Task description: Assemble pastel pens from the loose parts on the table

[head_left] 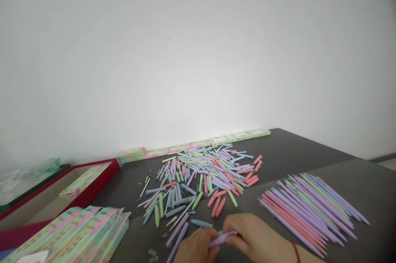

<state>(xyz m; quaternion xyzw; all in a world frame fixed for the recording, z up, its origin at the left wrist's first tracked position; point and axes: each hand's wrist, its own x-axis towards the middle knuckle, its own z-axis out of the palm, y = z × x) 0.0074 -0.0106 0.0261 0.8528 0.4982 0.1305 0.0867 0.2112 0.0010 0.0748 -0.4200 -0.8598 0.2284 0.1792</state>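
Low in the view, my left hand (198,246) and my right hand (249,234) are both closed on one light purple pen piece (223,238). The left fingers grip its left end, the right fingers its right end, so much of it is covered. Just beyond my left hand lies a blue pen piece (201,223), with two purple barrels (178,238) to its left. A broad heap of loose pen parts (201,176) in purple, blue, green and coral spreads out ahead, with thin white refills (144,186) among them.
Whole pens (309,213) lie side by side on the dark table (324,153) at right. Printed pastel packs (74,234) are stacked at left, near a red box (108,170) holding another pack. Flat boxes (198,144) line the wall. Clear plastic (31,180) sits far left.
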